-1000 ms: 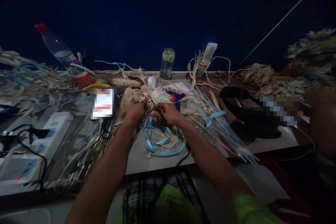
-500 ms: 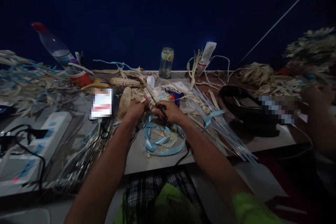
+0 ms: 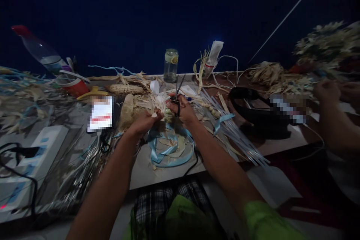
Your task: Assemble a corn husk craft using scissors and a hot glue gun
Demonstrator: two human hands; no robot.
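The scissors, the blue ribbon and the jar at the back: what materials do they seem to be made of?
Scissors in the right hand: thin dark blades, probably metal, handles unclear. Blue ribbon: flat glossy band, likely satin or plastic. Jar: see-through with a glint, glass or clear plastic. Left hand holds pale, dry, papery husk.

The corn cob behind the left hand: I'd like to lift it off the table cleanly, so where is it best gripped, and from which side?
Probably around the middle of the corn cob, from above. It lies flat, lengthwise left to right, so fingers can close across its narrow width. Husks crowd its right end and a red cup sits off its left, leaving the top the freest approach.
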